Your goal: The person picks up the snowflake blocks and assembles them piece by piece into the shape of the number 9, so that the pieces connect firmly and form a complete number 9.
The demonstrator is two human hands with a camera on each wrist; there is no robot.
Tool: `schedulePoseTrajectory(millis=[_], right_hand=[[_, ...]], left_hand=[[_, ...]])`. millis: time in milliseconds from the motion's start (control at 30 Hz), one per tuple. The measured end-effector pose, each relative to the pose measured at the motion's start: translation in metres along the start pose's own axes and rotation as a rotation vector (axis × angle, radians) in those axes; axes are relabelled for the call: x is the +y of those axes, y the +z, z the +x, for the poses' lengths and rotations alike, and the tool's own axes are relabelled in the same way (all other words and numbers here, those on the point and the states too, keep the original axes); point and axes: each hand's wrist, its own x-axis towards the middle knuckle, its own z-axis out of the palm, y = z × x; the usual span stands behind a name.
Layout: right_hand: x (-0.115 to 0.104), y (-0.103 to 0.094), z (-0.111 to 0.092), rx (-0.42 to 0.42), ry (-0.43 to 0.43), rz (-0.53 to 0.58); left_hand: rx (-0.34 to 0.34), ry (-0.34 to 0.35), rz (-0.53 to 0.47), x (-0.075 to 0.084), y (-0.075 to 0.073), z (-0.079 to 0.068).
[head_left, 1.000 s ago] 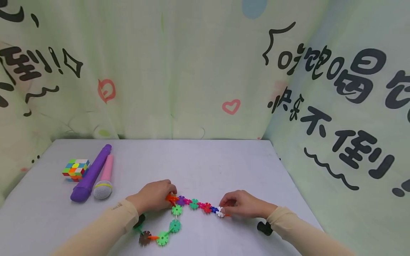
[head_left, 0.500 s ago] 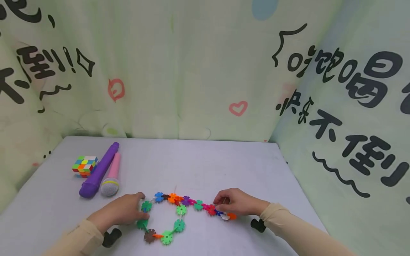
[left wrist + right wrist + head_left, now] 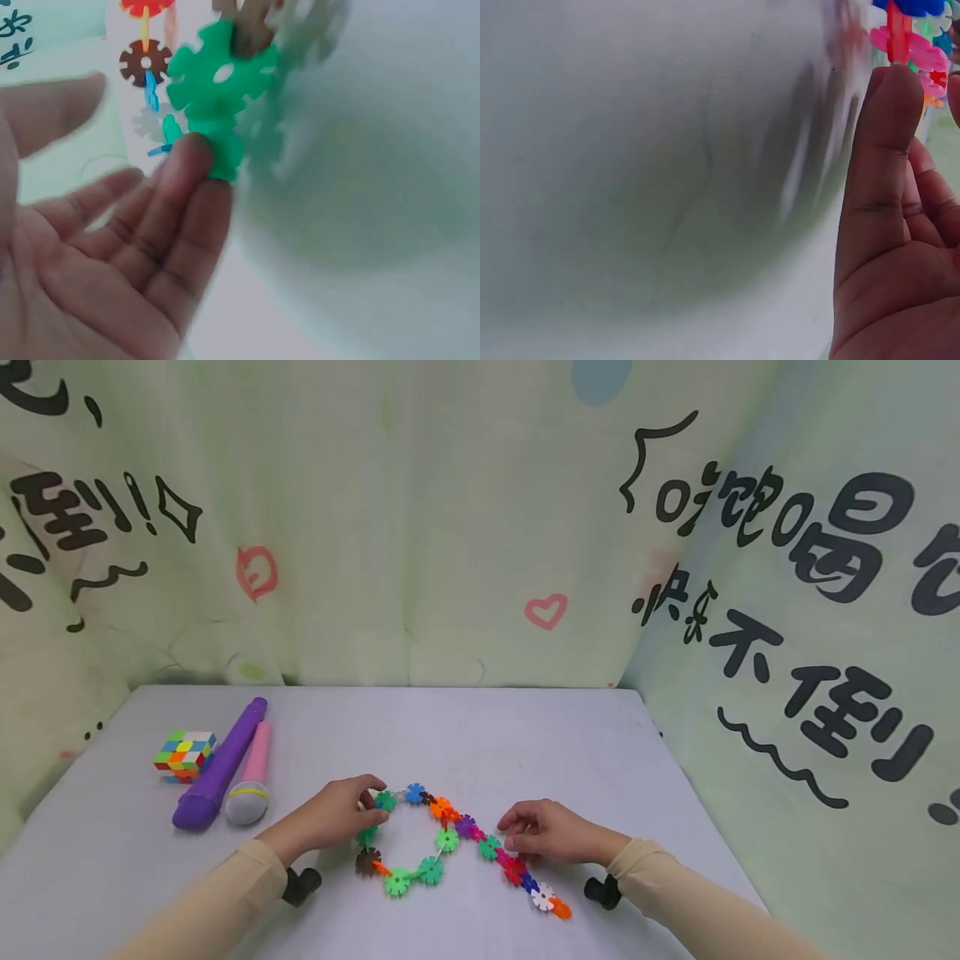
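Observation:
A chain of colourful plastic snowflake discs [image 3: 447, 840] lies on the table, looped at the left with a straight tail slanting down to the right. My left hand [image 3: 336, 812] is at the loop's upper left, by a green disc [image 3: 385, 801]. In the left wrist view its fingertips touch a green disc [image 3: 217, 71], while the thumb stands apart. Beside the tail's pink and red discs [image 3: 513, 867] is my right hand [image 3: 562, 832]. Its thumb [image 3: 885, 150] reaches straight up to a pink disc [image 3: 924, 54] in the right wrist view; whether it touches is unclear.
At the table's [image 3: 450, 727] left lie a puzzle cube [image 3: 184, 756], a purple stick-like object [image 3: 221, 768] and a pink toy microphone [image 3: 249, 785]. Printed curtains [image 3: 450, 568] close off the back and the sides.
My left hand has gone from the loop's top to its left side, shifting the loop up and right. The tail has swung downward at its right end. The right hand has come off its end.

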Motion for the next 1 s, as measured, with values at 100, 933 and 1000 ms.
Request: schedulePoseTrajectory(millis=[100,933,1000], right_hand=[[0.000,0.001,0.002,-0.005,0.015,0.054],[0.001,0.020,0.008,0.245,0.144,0.300],[0.002,0.022,0.008,0.275,0.160,0.326]], left_hand=[[0.012,0.025,-0.023,0.005,0.002,0.004],[0.261,0.103,0.391,0.018,0.037,0.024],[0.217,0.067,0.346,0.019,0.038,0.026]])
